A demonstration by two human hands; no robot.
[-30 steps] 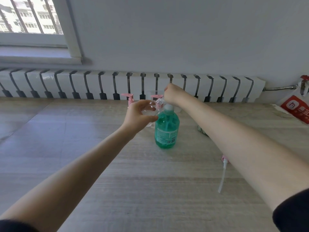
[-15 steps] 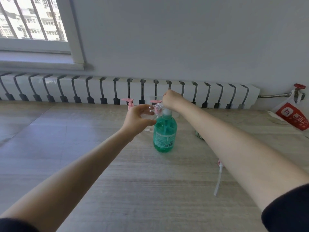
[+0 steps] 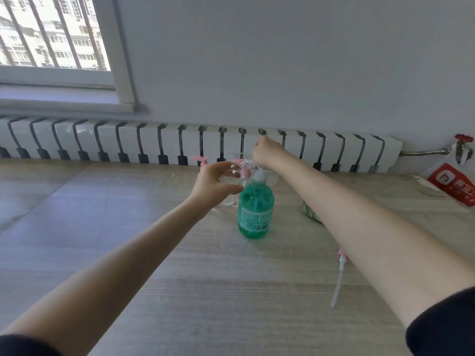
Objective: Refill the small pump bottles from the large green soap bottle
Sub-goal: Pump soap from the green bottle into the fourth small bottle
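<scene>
1. The large soap bottle [image 3: 255, 214] is translucent green; its label carries pale print.
2. Its dispenser pump [image 3: 259, 177] is white.
3. The small bottle [image 3: 235, 173] is clear and colourless.
4. The pump heads [image 3: 199, 159] behind it are pink.
5. The loose pump [image 3: 338, 278] has a pink collar and a white tube.
6. The table [image 3: 205, 291] is pale grey-beige with a wood-grain pattern.
7. The radiator [image 3: 102, 140] is white with a regular row of dark slots.
8. The bag [image 3: 452, 181] is red with a white logo.
9. The valve handle [image 3: 464, 138] is red.
10. The sleeve [image 3: 442, 327] is black.
</scene>
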